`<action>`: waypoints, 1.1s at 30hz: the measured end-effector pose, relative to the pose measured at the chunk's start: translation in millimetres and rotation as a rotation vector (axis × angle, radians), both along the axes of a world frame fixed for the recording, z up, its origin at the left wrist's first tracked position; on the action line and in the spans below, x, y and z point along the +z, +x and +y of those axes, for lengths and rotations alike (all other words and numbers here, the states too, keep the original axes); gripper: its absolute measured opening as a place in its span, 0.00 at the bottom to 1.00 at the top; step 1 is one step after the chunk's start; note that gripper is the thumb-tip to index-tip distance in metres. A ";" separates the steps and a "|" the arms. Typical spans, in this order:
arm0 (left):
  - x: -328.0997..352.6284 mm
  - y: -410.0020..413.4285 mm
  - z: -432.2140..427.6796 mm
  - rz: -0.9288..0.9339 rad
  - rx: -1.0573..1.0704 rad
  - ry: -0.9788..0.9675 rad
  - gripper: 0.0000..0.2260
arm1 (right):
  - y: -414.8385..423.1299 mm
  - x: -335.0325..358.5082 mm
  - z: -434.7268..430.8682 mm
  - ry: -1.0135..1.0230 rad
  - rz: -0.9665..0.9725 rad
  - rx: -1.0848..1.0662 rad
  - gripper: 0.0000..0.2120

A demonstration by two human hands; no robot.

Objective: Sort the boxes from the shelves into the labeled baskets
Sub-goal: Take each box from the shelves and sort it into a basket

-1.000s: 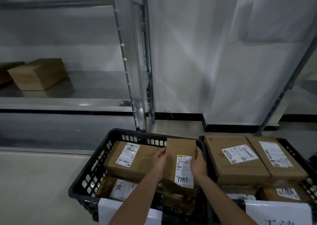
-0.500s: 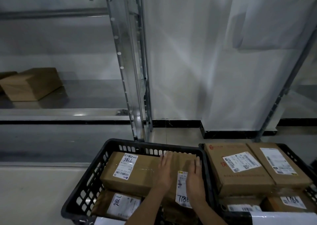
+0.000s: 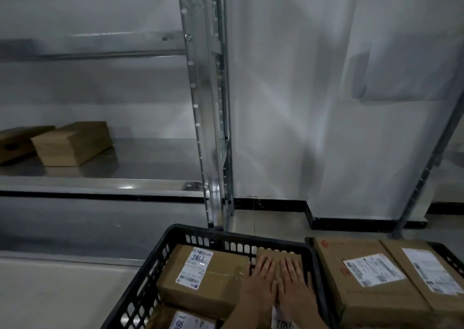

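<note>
A black plastic basket stands on the floor at the bottom centre, holding several cardboard boxes. My left hand and my right hand lie flat, fingers straight, side by side on a small cardboard box at the basket's right side. Its white label marked 7786 shows below my wrists. A larger box labelled 7786 lies to the left of it. Two more cardboard boxes remain on the metal shelf at the left.
A second black basket at the right holds two large labelled boxes. A steel shelf upright rises just behind the baskets. White wall with a black skirting runs behind. Bare floor lies at the lower left.
The small box went from tilted upright between my hands to lying flat in the basket. Both hands now press on top of it. The view has tipped upward.
</note>
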State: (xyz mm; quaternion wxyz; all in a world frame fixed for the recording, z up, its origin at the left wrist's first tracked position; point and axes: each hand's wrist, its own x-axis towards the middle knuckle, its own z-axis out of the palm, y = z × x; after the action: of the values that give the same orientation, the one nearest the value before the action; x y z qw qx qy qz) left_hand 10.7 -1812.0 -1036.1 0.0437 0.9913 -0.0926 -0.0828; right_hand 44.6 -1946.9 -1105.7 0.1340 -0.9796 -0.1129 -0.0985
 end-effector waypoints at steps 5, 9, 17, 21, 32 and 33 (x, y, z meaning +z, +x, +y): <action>40.3 5.6 11.9 -0.217 -0.044 -0.005 0.35 | 2.1 46.6 2.2 -0.031 -0.015 -0.034 0.30; 96.3 27.4 29.9 -0.434 -0.033 0.059 0.26 | 13.3 122.6 9.0 0.025 -0.123 -0.037 0.31; 279.1 65.3 46.2 -0.876 0.074 0.076 0.28 | 48.9 326.4 29.9 0.091 -0.433 0.014 0.32; 390.9 59.0 47.4 -0.978 0.090 0.020 0.29 | 45.4 436.9 38.2 0.112 -0.529 -0.015 0.29; 695.9 10.0 127.6 -1.045 0.272 0.070 0.29 | 15.0 757.9 101.3 0.119 -0.666 0.083 0.29; 718.9 3.2 137.9 -1.036 0.300 0.089 0.29 | 9.6 783.2 110.6 0.115 -0.667 0.104 0.29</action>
State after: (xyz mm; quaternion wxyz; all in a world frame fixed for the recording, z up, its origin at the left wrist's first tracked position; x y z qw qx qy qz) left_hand 13.9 -1674.2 -317.3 -0.0384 0.9057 0.0440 0.4200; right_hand 54.2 -1836.2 -322.5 0.1495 -0.8773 -0.1945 -0.4125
